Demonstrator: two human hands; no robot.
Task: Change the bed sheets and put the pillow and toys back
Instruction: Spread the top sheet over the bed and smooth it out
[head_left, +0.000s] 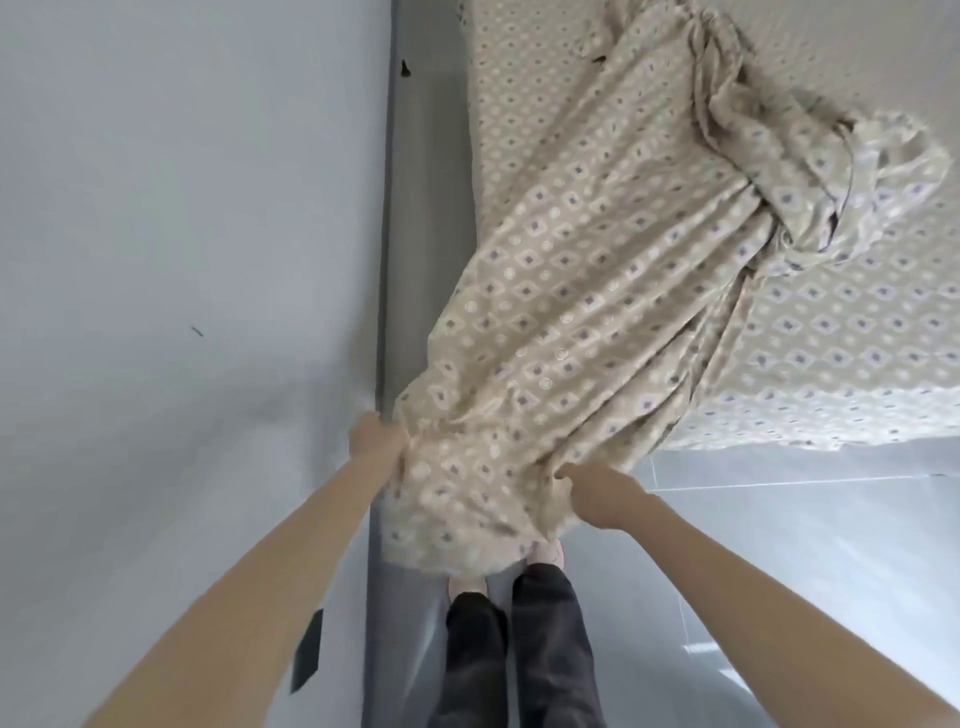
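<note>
A beige sheet (587, 291) with a pattern of small diamonds and dots stretches from the bed down to my hands, bunched and creased along its length. My left hand (375, 434) grips its near edge by the wall. My right hand (597, 493) grips the same edge further right. The loose end hangs below my hands over my feet. The bed (852, 353) under it carries the same pattern, with a crumpled heap of the fabric at the upper right. No pillow or toys are in view.
A pale grey wall (182, 234) fills the left side, with a narrow grey gap (421, 182) between it and the bed. Light floor tiles (779, 545) lie to the right. My dark trousers and pink slippers (548, 553) stand at the foot of the bed.
</note>
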